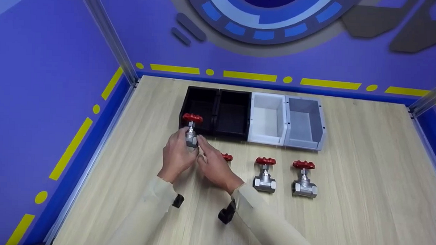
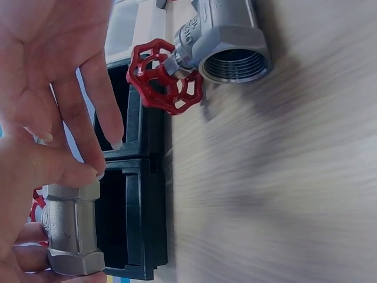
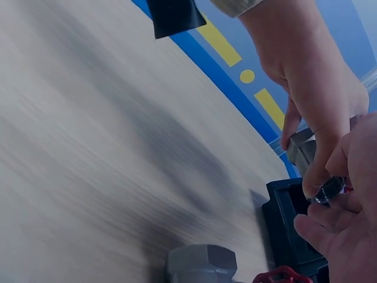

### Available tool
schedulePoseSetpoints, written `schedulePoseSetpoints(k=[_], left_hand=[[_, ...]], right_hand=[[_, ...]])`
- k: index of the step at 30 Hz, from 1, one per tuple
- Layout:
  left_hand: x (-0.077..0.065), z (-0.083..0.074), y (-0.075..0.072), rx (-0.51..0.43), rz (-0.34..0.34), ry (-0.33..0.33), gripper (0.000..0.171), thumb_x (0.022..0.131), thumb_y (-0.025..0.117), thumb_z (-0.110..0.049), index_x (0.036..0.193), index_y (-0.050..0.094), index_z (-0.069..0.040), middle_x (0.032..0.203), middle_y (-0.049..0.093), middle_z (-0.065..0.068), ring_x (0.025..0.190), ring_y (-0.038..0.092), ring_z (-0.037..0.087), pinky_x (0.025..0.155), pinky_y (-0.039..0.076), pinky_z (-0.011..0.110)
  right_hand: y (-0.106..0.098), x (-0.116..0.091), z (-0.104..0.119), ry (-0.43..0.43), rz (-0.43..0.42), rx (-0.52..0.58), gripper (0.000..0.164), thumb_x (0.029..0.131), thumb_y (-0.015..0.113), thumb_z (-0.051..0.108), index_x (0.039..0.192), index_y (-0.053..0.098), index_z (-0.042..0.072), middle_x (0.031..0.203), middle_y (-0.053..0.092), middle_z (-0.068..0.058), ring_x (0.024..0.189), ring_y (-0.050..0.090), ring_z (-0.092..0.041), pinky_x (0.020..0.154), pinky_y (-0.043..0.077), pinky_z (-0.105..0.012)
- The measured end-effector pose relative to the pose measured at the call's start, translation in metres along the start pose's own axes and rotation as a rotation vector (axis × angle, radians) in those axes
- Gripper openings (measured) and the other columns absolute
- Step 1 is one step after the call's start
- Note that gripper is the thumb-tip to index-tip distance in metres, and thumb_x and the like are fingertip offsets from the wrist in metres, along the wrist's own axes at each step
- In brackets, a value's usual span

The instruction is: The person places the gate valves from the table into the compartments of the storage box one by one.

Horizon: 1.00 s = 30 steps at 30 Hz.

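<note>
Just before the leftmost black bin [image 1: 200, 102], a person's left hand [image 1: 178, 155] grips a red-wheeled valve [image 1: 191, 134] between thumb and fingers; the right hand [image 1: 217, 169], fingers nearly straight, is beside it. Three other valves [image 1: 265, 183] line the table [image 1: 364, 200], right of that bin.

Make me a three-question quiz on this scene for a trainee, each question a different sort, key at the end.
1. Multiple choice: in the head view, what colour is the rightmost bin? A) white B) black C) grey
2. True or false: the left hand grips its valve by the red handwheel.
3. Count: how many other valves are on the table?

Key: 1. C. 2. False; it grips the metal body. 3. Three, one partly hidden behind the right hand.
</note>
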<state>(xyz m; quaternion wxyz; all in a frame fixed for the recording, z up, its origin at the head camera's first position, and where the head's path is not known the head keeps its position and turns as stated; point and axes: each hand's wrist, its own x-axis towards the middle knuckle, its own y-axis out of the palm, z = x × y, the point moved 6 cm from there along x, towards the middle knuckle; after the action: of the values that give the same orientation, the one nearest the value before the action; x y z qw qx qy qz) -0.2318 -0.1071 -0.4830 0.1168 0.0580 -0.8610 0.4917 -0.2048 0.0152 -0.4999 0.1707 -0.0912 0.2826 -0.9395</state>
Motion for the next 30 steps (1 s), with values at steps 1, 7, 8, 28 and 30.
schedulePoseSetpoints(k=[1, 7, 8, 28, 30], left_hand=[[0.001, 0.0, 0.0, 0.001, -0.001, 0.001, 0.064, 0.074, 0.076, -0.023, 0.129, 0.052, -0.004, 0.117, 0.064, 0.017, 0.105, 0.063, 0.034, 0.08, 0.054, 0.051], [0.009, -0.004, 0.004, -0.01, -0.018, 0.014, 0.061, 0.074, 0.076, -0.023, 0.128, 0.054, -0.002, 0.117, 0.065, 0.017, 0.104, 0.063, 0.034, 0.08, 0.054, 0.051], [0.01, -0.005, 0.005, -0.011, -0.02, 0.016, 0.061, 0.074, 0.076, -0.022, 0.128, 0.054, -0.002, 0.117, 0.065, 0.017, 0.104, 0.063, 0.033, 0.08, 0.054, 0.051], [0.025, 0.003, 0.012, -0.014, 0.0, -0.035, 0.065, 0.069, 0.077, -0.021, 0.128, 0.055, -0.004, 0.119, 0.065, 0.015, 0.105, 0.064, 0.034, 0.081, 0.053, 0.051], [0.028, 0.002, 0.013, -0.011, 0.002, -0.035, 0.066, 0.069, 0.077, -0.021, 0.128, 0.055, -0.004, 0.119, 0.065, 0.016, 0.104, 0.064, 0.034, 0.082, 0.053, 0.051]], right_hand=[[0.0, 0.001, 0.0, 0.012, -0.001, 0.018, 0.063, 0.094, 0.048, 0.009, 0.152, 0.026, 0.01, 0.159, 0.026, -0.006, 0.142, 0.035, -0.019, 0.106, 0.043, -0.034], [-0.003, 0.006, -0.003, 0.082, -0.042, 0.153, 0.06, 0.095, 0.047, 0.006, 0.152, 0.028, 0.01, 0.159, 0.026, -0.006, 0.14, 0.038, -0.022, 0.107, 0.042, -0.036], [-0.004, 0.007, -0.003, 0.085, -0.056, 0.172, 0.06, 0.094, 0.047, 0.005, 0.151, 0.029, 0.008, 0.159, 0.027, -0.008, 0.14, 0.039, -0.023, 0.107, 0.042, -0.038], [-0.012, 0.025, -0.01, 0.176, -0.106, 0.239, 0.05, 0.097, 0.047, 0.016, 0.147, 0.04, 0.012, 0.154, 0.037, -0.005, 0.143, 0.034, -0.02, 0.116, 0.028, -0.038], [-0.013, 0.027, -0.011, 0.175, -0.102, 0.224, 0.05, 0.098, 0.047, 0.016, 0.147, 0.04, 0.012, 0.154, 0.037, -0.005, 0.143, 0.034, -0.019, 0.116, 0.029, -0.037]])
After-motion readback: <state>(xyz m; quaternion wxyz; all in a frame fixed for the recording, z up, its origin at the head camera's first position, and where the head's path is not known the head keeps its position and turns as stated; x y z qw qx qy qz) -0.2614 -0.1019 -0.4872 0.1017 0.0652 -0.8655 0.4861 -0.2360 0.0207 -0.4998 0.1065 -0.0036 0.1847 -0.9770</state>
